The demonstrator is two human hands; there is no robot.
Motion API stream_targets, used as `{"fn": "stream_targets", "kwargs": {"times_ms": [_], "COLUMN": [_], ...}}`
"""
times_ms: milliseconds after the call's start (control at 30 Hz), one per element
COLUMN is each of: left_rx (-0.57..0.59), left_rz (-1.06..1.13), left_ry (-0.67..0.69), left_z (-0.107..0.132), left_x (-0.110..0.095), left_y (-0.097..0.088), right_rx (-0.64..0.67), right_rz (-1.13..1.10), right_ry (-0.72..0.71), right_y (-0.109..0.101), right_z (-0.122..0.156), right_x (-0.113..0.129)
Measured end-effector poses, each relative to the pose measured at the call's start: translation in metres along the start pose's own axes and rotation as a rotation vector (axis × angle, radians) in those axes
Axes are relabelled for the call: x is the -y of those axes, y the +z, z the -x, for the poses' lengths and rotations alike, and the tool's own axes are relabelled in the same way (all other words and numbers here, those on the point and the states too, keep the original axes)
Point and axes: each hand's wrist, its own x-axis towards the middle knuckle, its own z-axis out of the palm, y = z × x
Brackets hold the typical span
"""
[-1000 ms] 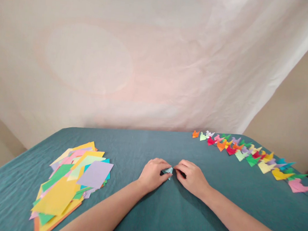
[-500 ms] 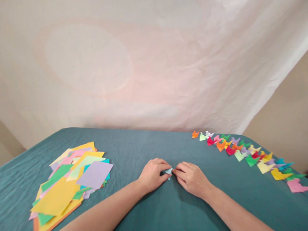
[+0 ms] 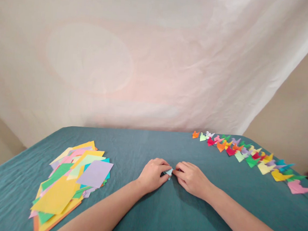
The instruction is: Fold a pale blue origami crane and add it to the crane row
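Observation:
A small pale blue folded paper piece [image 3: 168,172] lies on the teal cloth [image 3: 146,208] at the centre. My left hand [image 3: 152,175] pinches its left side with curled fingers. Pressing the right side are the closed fingertips of my right hand [image 3: 193,179]. Both hands rest on the cloth, knuckles up, and most of the paper is hidden between them.
A loose pile of coloured paper squares [image 3: 70,180] lies at the left, yellow and lilac sheets on top. Several small folded paper figures [image 3: 247,156] in many colours run in rows along the right edge. A creased white backdrop [image 3: 148,57] hangs behind the table.
My right hand has slid a little to the left, closer to my left hand, with its fingers flatter over the paper. The left hand has hardly moved.

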Motion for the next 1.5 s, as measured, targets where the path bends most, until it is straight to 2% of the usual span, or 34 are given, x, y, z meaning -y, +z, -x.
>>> {"fn": "stream_targets", "kwargs": {"times_ms": [300, 533, 633, 900, 1500], "left_rx": [0.047, 0.056, 0.059, 0.062, 0.077], "left_rz": [-0.015, -0.013, -0.012, -0.018, -0.071], "left_ry": [0.076, 0.08, 0.08, 0.076, 0.106], "left_z": [0.004, 0.003, 0.003, 0.003, 0.003], "left_x": [0.0, -0.001, -0.002, -0.003, -0.006], "left_y": [-0.009, -0.011, -0.012, -0.013, -0.014], "right_rx": [-0.034, -0.23, -0.269, -0.283, -0.214], "right_rz": [0.007, -0.017, 0.013, 0.052, 0.086], "right_ry": [-0.042, -0.03, -0.046, -0.093, -0.126], "right_y": [0.0, 0.007, 0.009, 0.01, 0.012], "right_z": [0.001, 0.0, -0.002, -0.008, -0.008], "right_x": [-0.001, 0.0, 0.0, 0.001, 0.004]}}
